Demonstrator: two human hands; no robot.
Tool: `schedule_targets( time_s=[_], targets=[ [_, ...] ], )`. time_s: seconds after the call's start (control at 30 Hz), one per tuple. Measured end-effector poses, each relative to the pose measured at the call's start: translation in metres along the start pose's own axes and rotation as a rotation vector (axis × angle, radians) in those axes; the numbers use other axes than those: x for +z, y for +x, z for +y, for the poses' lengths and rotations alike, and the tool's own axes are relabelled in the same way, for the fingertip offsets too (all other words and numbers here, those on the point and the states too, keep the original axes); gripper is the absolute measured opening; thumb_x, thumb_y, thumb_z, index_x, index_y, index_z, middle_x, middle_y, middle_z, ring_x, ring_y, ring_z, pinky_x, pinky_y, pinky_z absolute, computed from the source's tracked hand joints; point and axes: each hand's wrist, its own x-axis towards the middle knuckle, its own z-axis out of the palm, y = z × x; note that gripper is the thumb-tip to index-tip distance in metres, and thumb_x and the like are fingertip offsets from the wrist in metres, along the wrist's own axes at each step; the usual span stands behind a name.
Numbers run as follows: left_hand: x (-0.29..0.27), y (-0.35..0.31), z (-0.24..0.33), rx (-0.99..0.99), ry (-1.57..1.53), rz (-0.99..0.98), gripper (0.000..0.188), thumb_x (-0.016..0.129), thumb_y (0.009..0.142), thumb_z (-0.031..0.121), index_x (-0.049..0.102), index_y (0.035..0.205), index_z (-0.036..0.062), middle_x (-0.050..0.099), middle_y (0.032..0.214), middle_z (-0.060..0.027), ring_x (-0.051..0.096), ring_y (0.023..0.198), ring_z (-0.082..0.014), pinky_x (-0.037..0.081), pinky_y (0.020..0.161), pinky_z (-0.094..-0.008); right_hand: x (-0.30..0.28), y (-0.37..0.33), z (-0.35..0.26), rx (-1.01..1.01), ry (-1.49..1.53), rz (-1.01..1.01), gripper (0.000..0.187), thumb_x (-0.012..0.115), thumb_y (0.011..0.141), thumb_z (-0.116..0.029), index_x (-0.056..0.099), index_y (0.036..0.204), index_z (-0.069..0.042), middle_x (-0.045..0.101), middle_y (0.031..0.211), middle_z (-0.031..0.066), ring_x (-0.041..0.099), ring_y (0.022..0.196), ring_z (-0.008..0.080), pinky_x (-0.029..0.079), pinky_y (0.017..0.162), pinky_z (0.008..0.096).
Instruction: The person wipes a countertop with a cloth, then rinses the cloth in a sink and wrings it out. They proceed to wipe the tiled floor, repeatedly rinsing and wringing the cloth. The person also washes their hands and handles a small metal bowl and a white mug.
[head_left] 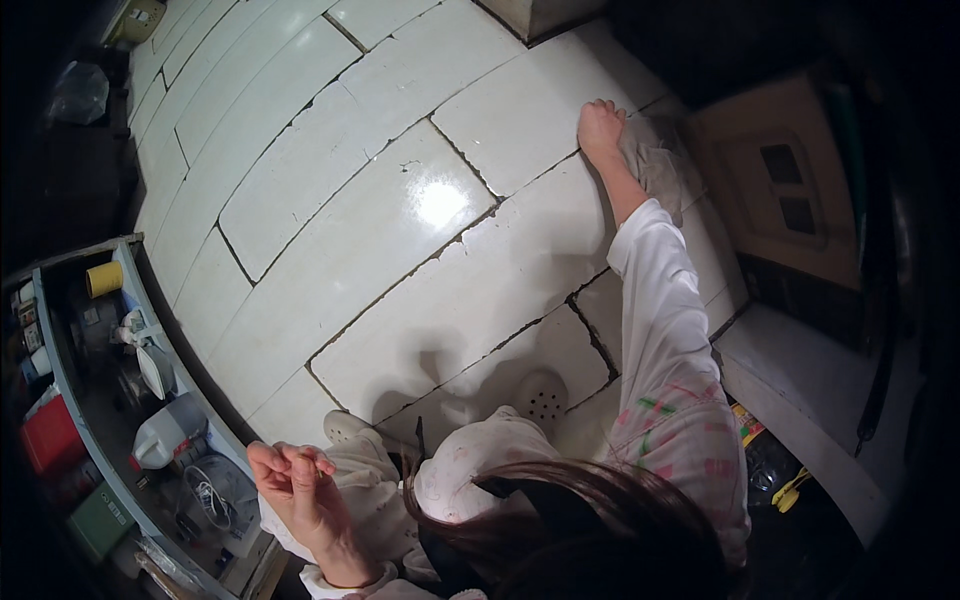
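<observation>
My right arm, in a white sleeve with pink and green pattern at the shoulder, stretches far out over the floor. At its end my right hand (601,128) is closed in a fist against a crumpled greyish-beige cloth (655,165), which trails from the hand's right side. My left hand (308,495) is raised at the lower left, fingers curled and thumb folded against them; nothing shows in it. Beneath both hands lies the white tiled floor (400,250), with dark, chipped joints. Hanging dark hair covers part of my lap.
A blue-grey shelf unit (62,370) on the left holds a translucent jug (168,432), a yellow can (103,280) and a red box (55,437). On the right stand a brown cardboard box (775,170) and a pale ledge (790,370). My light clog (542,397) rests below.
</observation>
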Motion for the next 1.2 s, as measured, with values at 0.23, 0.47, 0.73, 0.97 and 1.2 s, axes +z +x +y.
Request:
schedule_targets(
  time_s=[0.23, 0.47, 0.73, 0.97, 1.2],
  targets=[
    [0.010, 0.006, -0.011, -0.045, 0.043, 0.038, 0.026, 0.059, 0.076, -0.002, 0.035, 0.078, 0.0083, 0.046, 0.064, -0.0033, 0.047, 0.061, -0.0137, 0.042, 0.059, -0.0252, -0.176, -0.058, -0.073, 0.066, 1.209, -0.028, 0.005, 0.057, 0.066, -0.002, 0.061, 0.069, -0.004, 0.061, 0.072, 0.0076, 0.058, 0.074, 0.0195, 0.044, 0.068, 0.0296],
    [0.028, 0.017, -0.033, -0.183, 0.047, -0.001, 0.020, 0.059, 0.079, 0.000, 0.040, 0.079, 0.0072, 0.060, 0.075, -0.0097, 0.057, 0.066, -0.0153, 0.047, 0.062, -0.0249, -0.306, -0.206, -0.145, -0.714, 1.932, -0.096, 0.009, 0.063, 0.060, -0.002, 0.057, 0.064, -0.006, 0.057, 0.074, 0.0023, 0.053, 0.079, 0.0195, 0.042, 0.072, 0.0303],
    [0.035, 0.020, -0.042, -0.238, 0.056, -0.156, 0.017, 0.059, 0.079, 0.001, 0.043, 0.079, 0.0071, 0.061, 0.075, -0.0093, 0.056, 0.064, -0.0138, 0.047, 0.061, -0.0238, -0.307, -0.205, -0.125, -0.629, 1.836, 0.051, 0.009, 0.063, 0.061, -0.002, 0.055, 0.062, -0.007, 0.055, 0.072, 0.0011, 0.052, 0.074, 0.0186, 0.041, 0.067, 0.0295],
    [0.034, 0.023, -0.045, -0.361, -0.018, -0.152, 0.017, 0.059, 0.078, 0.000, 0.044, 0.080, 0.0073, 0.060, 0.072, -0.0086, 0.057, 0.063, -0.0139, 0.048, 0.060, -0.0219, -0.304, -0.207, -0.124, -0.642, 1.804, 0.054, 0.012, 0.067, 0.060, -0.001, 0.059, 0.068, -0.005, 0.056, 0.076, 0.0022, 0.053, 0.078, 0.0186, 0.042, 0.068, 0.0278],
    [0.034, 0.025, -0.045, -0.600, -0.167, -0.386, 0.025, 0.061, 0.073, -0.005, 0.040, 0.076, 0.0081, 0.059, 0.069, -0.0109, 0.059, 0.065, -0.0166, 0.048, 0.060, -0.0228, -0.297, -0.192, -0.101, -0.689, 2.100, -0.579, 0.014, 0.072, 0.060, -0.005, 0.060, 0.067, -0.004, 0.057, 0.077, 0.0037, 0.053, 0.079, 0.0145, 0.042, 0.070, 0.0270]
  ],
)
